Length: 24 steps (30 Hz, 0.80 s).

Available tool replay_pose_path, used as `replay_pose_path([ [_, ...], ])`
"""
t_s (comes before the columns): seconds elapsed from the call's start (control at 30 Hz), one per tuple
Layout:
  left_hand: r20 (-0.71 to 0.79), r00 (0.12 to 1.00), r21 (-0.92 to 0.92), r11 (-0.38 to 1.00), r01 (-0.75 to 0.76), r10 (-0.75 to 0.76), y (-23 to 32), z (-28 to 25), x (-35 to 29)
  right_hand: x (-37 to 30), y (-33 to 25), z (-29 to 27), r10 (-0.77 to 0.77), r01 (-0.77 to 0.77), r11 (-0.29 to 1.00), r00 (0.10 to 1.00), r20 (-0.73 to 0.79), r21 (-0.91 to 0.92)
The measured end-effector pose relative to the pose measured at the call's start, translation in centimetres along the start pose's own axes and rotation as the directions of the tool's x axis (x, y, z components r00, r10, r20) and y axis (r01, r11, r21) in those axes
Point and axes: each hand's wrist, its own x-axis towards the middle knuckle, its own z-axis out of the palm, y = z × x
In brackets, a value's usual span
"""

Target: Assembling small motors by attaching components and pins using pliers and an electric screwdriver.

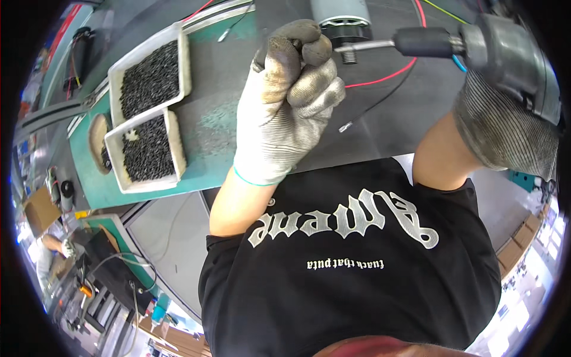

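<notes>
At the left end of the counter (220, 134), two white bins (185, 66) of small black parts (151, 83) stand together. Next, the gloved left hand (294, 98) pinches a small dark piece (297, 44) in curled fingers. A grey motor (340, 11) sits beyond, toward the far edge. Rightmost, the gloved right hand (505, 124) grips a power driver (513, 62), fingertips hidden, its bit (373, 44) pointing left.

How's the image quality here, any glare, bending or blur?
Head view: the scene bends toward a black round rim, and the cartons at right look warped and soft; head view: the background at lower right is washed out by bright light; head view: near the middle, the gloved left hand looks fairly sharp, and the power tool's metal bit shines.
</notes>
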Motion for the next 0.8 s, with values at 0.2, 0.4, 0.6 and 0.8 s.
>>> replay_pose_path([
  [0.2,0.073,0.995,-0.012,0.997,0.072,-0.071,-1.9,0.2,0.4,-2.1,-1.4,-0.5,0.004,-0.005,0.997,1.000,-0.016,-0.074],
  [0.4,0.067,0.996,0.204,0.978,0.051,-0.066,-1.8,0.1,0.0,-2.0,-0.9,-0.7,0.007,-0.009,0.996,1.000,-0.024,-0.092],
  [0.6,-0.138,0.986,0.769,0.637,0.047,0.095,-1.8,1.4,-0.5,-3.1,-0.8,0.4,0.015,-0.020,0.994,0.999,-0.048,-0.109],
  [0.8,-0.368,0.914,0.745,0.534,0.399,-0.168,-3.0,-0.3,-2.8,-3.0,0.1,0.4,0.059,-0.066,0.992,0.996,-0.068,-0.108],
])
